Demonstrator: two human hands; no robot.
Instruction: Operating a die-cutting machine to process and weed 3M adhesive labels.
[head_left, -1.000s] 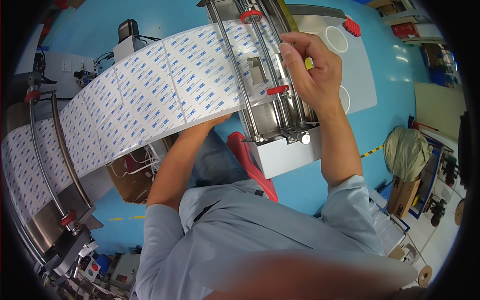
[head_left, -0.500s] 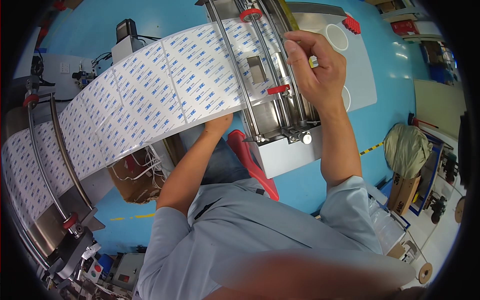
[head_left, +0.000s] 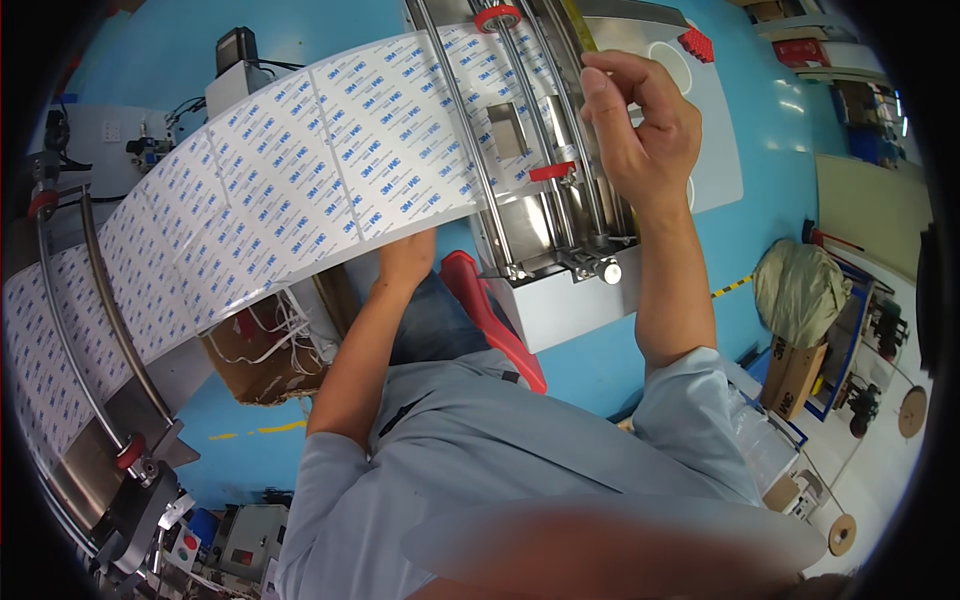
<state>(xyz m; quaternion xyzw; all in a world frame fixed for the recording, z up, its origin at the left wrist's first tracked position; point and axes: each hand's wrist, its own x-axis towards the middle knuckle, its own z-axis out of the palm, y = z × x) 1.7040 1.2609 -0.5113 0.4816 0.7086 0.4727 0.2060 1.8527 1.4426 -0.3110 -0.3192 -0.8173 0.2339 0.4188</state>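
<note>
A long white sheet [head_left: 280, 180] with blue print runs from a roller stand on the left to a metal roller machine [head_left: 575, 300] in front of me. Cross lines divide it, and near the machine's rods [head_left: 461, 120] a rectangular opening [head_left: 507, 131] shows. My left hand [head_left: 408, 258] reaches beneath the sheet's near edge, its fingers hidden there. Over the machine's right side is my right hand [head_left: 652, 135], fingers curled, thumb and forefinger close together in a pinch. What lies between them, if anything, is too small to tell.
On the left stands the roller stand [head_left: 108, 300] with a red collar. A cardboard box [head_left: 262, 365] with white cables sits below the sheet. A red curved part [head_left: 485, 320] is beside the machine. White rings [head_left: 670, 68] lie on a grey board at the right.
The view has shifted slightly. My left hand has slid a little to the left under the sheet's edge. My right hand has moved slightly right, away from the rods, fingers still curled.
</note>
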